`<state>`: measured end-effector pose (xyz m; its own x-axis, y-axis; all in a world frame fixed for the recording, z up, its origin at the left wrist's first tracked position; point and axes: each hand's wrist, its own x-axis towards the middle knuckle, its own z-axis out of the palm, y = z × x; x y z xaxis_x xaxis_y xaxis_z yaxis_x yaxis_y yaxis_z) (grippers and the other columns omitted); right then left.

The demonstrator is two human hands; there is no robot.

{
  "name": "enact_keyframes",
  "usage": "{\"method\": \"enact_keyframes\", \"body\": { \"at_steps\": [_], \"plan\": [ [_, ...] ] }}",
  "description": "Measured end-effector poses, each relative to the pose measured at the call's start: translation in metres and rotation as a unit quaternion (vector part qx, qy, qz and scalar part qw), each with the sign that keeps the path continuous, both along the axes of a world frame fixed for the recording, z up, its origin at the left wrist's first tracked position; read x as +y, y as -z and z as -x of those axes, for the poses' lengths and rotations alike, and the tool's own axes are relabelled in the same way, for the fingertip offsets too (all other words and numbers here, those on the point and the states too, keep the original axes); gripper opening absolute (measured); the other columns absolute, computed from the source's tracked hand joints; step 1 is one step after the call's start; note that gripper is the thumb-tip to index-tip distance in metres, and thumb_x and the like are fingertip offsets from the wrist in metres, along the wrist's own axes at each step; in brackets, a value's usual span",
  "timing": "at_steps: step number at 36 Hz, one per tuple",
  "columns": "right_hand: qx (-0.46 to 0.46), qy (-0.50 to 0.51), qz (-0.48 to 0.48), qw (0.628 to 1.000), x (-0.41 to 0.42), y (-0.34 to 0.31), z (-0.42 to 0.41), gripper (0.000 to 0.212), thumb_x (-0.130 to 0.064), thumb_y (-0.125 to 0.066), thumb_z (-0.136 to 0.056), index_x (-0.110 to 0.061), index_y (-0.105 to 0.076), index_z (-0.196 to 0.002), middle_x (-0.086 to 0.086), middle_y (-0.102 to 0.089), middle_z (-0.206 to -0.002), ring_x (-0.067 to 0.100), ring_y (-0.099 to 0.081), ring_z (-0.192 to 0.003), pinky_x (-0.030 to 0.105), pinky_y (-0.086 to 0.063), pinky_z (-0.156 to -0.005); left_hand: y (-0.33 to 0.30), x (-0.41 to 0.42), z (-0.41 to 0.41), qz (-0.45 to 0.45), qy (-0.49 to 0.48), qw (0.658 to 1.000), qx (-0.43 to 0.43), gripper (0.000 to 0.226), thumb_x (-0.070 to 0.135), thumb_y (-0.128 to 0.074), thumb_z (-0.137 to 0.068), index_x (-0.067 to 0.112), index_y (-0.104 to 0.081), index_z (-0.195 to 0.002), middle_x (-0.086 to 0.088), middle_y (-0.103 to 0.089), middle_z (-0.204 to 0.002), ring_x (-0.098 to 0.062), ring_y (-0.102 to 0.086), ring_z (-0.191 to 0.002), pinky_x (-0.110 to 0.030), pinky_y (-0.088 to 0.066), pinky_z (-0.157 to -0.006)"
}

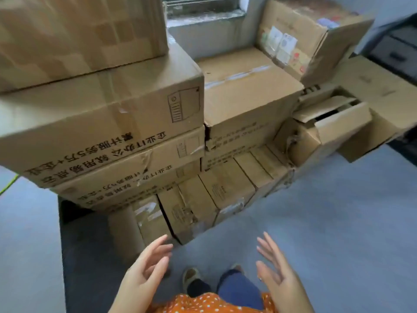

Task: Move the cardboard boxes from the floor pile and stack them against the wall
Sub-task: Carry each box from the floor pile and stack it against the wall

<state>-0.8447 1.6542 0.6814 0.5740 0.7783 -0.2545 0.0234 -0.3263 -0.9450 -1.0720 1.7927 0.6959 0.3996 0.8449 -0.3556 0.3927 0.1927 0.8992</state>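
Brown cardboard boxes are stacked against the wall ahead of me. A tall stack (101, 114) of large printed boxes fills the left. A lower stack (246, 91) stands in the middle under the window. A row of small boxes (203, 199) lies on the floor in front. Torn open boxes (334, 123) sit at the right. My left hand (146, 267) and my right hand (274, 269) hover low in front of me, palms facing each other, fingers straight, holding nothing. Neither hand touches a box.
Grey floor (338, 222) spreads to the right and front. A dark mat (85, 256) lies under the left boxes. A window sill (203, 16) is above the middle stack. A dark drawer unit (397, 48) stands at the far right. My feet (191, 276) are just below the hands.
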Motion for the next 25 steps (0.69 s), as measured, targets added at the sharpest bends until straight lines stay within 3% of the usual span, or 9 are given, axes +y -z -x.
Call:
{"method": "enact_keyframes", "body": {
  "at_steps": [2,3,5,7,12,16,19,22,25],
  "plan": [
    [-0.002,0.057,0.013,0.998,-0.024,0.0,-0.002,0.07,-0.009,-0.063,-0.086,-0.076,-0.048,-0.101,-0.038,-0.057,-0.115,-0.013,-0.052,-0.113,0.035,-0.046,-0.097,-0.002,-0.008,-0.015,-0.003,0.042,0.999,-0.007,0.039,0.002,-0.053,-0.092,0.032,-0.057,-0.118,0.02,-0.068,-0.107,0.004,-0.064,-0.097,-0.006,-0.047,-0.078],
    [-0.007,0.082,0.006,0.997,-0.036,-0.002,-0.001,0.062,-0.02,-0.067,-0.084,-0.076,-0.047,-0.103,-0.038,-0.057,-0.116,-0.012,-0.053,-0.113,0.029,-0.047,-0.095,-0.002,-0.012,-0.022,-0.008,0.064,0.998,-0.009,0.039,0.003,-0.053,-0.092,0.031,-0.056,-0.119,0.023,-0.066,-0.108,0.005,-0.063,-0.098,-0.005,-0.046,-0.079],
    [-0.008,0.138,0.007,0.99,-0.059,-0.008,0.0,0.049,-0.064,-0.071,-0.065,-0.075,-0.046,-0.107,-0.037,-0.057,-0.118,-0.01,-0.054,-0.114,0.01,-0.045,-0.088,-0.002,-0.02,-0.036,-0.017,0.105,0.994,-0.012,0.039,0.004,-0.052,-0.092,0.031,-0.056,-0.12,0.025,-0.065,-0.109,0.005,-0.062,-0.099,-0.004,-0.045,-0.08],
    [-0.017,0.191,0.008,0.981,-0.089,-0.004,0.001,0.064,-0.087,-0.062,-0.048,-0.073,-0.046,-0.109,-0.036,-0.057,-0.118,-0.009,-0.055,-0.113,0.005,-0.043,-0.086,-0.002,-0.028,-0.05,-0.018,0.143,0.989,-0.013,0.037,0.006,-0.051,-0.093,0.032,-0.057,-0.119,0.025,-0.066,-0.109,0.005,-0.062,-0.1,-0.004,-0.045,-0.081],
    [-0.022,0.299,-0.013,0.954,-0.168,0.003,0.011,0.066,-0.088,-0.061,-0.049,-0.073,-0.046,-0.111,-0.034,-0.058,-0.12,-0.006,-0.056,-0.114,0.005,-0.043,-0.086,-0.006,-0.064,-0.089,-0.005,0.226,0.973,-0.034,0.033,0.025,-0.05,-0.087,0.031,-0.058,-0.118,0.022,-0.067,-0.108,0.002,-0.063,-0.099,-0.004,-0.045,-0.079],
    [-0.018,0.378,-0.006,0.926,-0.239,0.008,0.02,0.066,-0.088,-0.061,-0.048,-0.073,-0.047,-0.11,-0.033,-0.059,-0.119,-0.005,-0.057,-0.113,0.005,-0.042,-0.086,-0.002,-0.116,-0.12,-0.017,0.291,0.954,-0.065,0.034,0.027,-0.052,-0.084,0.029,-0.059,-0.117,0.018,-0.068,-0.108,-0.003,-0.065,-0.098,-0.015,-0.049,-0.084],
    [-0.02,0.425,0.001,0.905,-0.3,0.008,0.026,0.066,-0.089,-0.059,-0.049,-0.073,-0.046,-0.111,-0.033,-0.058,-0.12,-0.004,-0.057,-0.115,0.004,-0.042,-0.087,0.005,-0.166,-0.142,-0.034,0.33,0.939,-0.088,0.028,0.025,-0.057,-0.09,0.04,-0.066,-0.112,0.015,-0.07,-0.107,-0.004,-0.067,-0.097,-0.015,-0.049,-0.084],
    [-0.027,0.475,0.005,0.879,-0.359,0.003,0.033,0.065,-0.089,-0.059,-0.05,-0.071,-0.047,-0.112,-0.03,-0.06,-0.119,-0.002,-0.058,-0.113,0.006,-0.042,-0.088,0.006,-0.225,-0.166,-0.031,0.366,0.924,-0.109,0.036,0.026,-0.055,-0.087,0.057,-0.062,-0.105,0.012,-0.071,-0.106,-0.005,-0.068,-0.096,-0.018,-0.049,-0.085],
    [-0.03,0.525,0.015,0.85,-0.414,0.004,0.044,0.063,-0.09,-0.058,-0.05,-0.073,-0.047,-0.109,-0.031,-0.061,-0.117,-0.003,-0.059,-0.112,0.006,-0.043,-0.087,0.011,-0.282,-0.187,-0.016,0.428,0.895,-0.126,0.039,0.023,-0.056,-0.085,0.058,-0.065,-0.101,0.008,-0.072,-0.104,-0.01,-0.069,-0.095,-0.017,-0.049,-0.084]
  ]
}}
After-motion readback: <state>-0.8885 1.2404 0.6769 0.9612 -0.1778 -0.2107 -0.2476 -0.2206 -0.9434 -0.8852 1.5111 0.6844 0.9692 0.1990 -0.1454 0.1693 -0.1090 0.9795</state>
